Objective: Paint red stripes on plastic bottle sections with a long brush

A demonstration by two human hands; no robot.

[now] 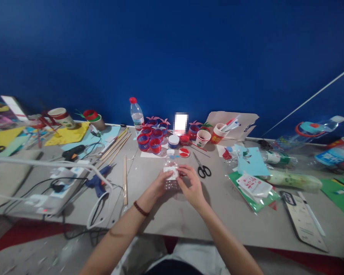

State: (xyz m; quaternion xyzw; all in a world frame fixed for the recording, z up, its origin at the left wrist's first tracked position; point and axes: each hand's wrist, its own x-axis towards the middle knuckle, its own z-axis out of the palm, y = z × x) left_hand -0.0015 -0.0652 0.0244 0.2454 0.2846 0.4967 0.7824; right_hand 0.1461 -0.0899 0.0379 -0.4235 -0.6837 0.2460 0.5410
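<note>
Both hands are at a clear plastic bottle [171,185] with a white label [171,173] around its middle, near the centre of the table. My left hand [159,184] grips the bottle's left side, thumb on the label. On the right side, my right hand [191,184] has its fingers bent against the label's edge. The bottle's white-capped top points toward the wall. Black-handled scissors [204,171] lie just right of my right hand. Behind the bottle are a red-and-white lid [184,152], a white-lidded jar [173,141] and several red and blue cups [155,145].
A blue glue gun [99,182], a power strip [57,191] and cables lie left, beside wooden sticks [125,179]. A water bottle [137,116] stands at the back. Paper cups [218,133], bagged green paper [253,193], a phone [302,221] and more bottles are on the right.
</note>
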